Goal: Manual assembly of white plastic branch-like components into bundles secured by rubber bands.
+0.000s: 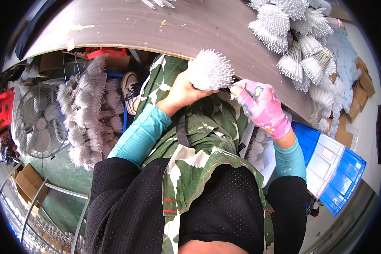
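My left hand [183, 94], bare above a teal sleeve, is closed around a bundle of thin white stems with tiny bead-like tips [211, 71]. The tips fan out upward in a dome at the table's near edge. My right hand [258, 106] wears a pink flowered glove with bare fingertips showing. Its thumb and fingers are pinched together just right of the bundle, close to its rim. Whatever lies in that pinch is too small to make out. Below both hands lies a green and white patterned apron [207, 127] over my lap.
The brown table [156, 29] curves across the front, with a heap of similar white bundles [275, 25] at its far right. Blue and white crates [326, 161] stand to the right. At left are hanging bundles [89, 101], a fan [41, 122] and a metal rail [67, 189].
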Tool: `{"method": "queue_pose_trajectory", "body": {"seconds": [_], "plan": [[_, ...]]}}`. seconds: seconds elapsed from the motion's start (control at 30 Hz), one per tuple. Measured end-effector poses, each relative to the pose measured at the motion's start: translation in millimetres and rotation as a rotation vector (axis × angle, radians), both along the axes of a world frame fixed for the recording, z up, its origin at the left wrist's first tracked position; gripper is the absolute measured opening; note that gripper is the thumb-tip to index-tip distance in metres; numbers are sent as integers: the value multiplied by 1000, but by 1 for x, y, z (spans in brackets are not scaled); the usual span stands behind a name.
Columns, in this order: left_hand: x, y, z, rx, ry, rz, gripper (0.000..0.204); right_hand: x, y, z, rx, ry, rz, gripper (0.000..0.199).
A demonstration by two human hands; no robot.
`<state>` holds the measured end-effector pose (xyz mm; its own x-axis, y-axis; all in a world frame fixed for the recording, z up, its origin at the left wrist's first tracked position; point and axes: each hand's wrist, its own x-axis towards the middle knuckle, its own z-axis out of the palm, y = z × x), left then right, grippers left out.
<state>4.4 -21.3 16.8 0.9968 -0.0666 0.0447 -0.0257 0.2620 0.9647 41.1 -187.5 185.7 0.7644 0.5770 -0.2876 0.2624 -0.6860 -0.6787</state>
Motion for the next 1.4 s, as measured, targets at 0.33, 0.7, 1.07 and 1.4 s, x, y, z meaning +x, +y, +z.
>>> {"method": "queue_pose_trajectory", "body": {"seconds": [0.33, 0.7, 1.07, 1.4], "plan": [[0, 1, 8, 4, 5, -2, 36, -3, 3, -6, -107, -205, 26, 23], [1, 1, 7, 6, -3, -5, 34, -3, 5, -8, -89, -165, -5, 25], [0, 2, 8, 16, 9, -10, 36, -5, 4, -8, -72, -133, -21, 24], [0, 2, 10, 27, 8, -22, 36, -2, 1, -16, -31, -76, -60, 27]]}}
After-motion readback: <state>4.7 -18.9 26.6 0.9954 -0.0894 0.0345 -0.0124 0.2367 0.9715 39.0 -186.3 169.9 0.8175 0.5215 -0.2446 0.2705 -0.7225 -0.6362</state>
